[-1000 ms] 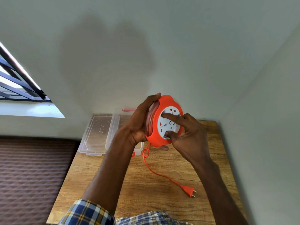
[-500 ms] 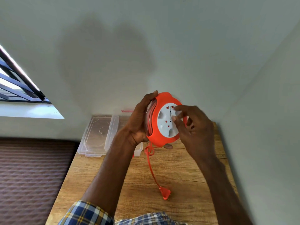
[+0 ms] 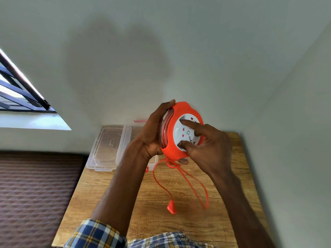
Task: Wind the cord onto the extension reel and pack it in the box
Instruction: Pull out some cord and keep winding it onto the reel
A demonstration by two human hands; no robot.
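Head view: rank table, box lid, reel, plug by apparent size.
1. table
2. and 3. box lid and reel: look alike, and the reel is held nearer the camera, so unsure
4. plug

Left hand (image 3: 152,133) up at about 12 o'clock, fingers and thumb curled around the edge of the reel (image 3: 172,140). Left arm reaching up from 6 o'clock, checked sleeve (image 3: 96,233) pushed up. Right hand (image 3: 211,149) at 3 o'clock of the reel, pointer finger and thumb pressed on its white face, other fingers bent.
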